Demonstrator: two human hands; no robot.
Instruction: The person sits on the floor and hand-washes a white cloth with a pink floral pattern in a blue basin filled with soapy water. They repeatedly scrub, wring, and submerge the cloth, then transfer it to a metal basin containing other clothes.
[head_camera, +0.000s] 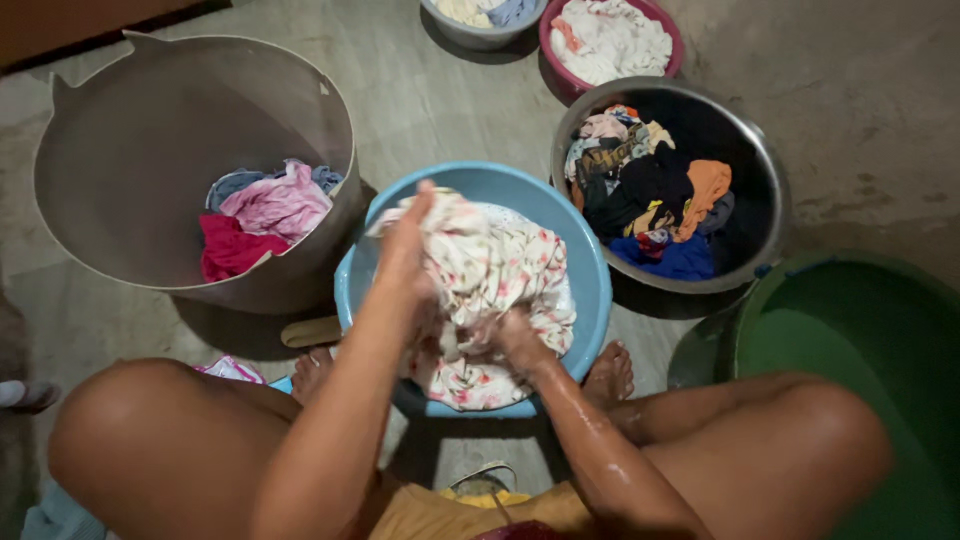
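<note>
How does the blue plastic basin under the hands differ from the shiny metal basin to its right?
The blue plastic basin holds one pale floral cloth, gripped by the left hand and right hand; the round metal basin holds a heap of dark and orange mixed garments, untouched. The blue one sits between the feet; the metal one stands farther off. Both are round, on the concrete floor.

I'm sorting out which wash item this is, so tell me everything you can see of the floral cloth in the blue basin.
The floral cloth is a white fabric printed with small pink and reddish flowers and bits of green. It looks wet and soft, bunched into crumpled folds, not spread out. It lies heaped in the round blue basin, with one end hanging over the near rim. The left hand grips and lifts its upper part; the right hand is pressed into its lower folds. What kind of garment it is cannot be told.
</note>
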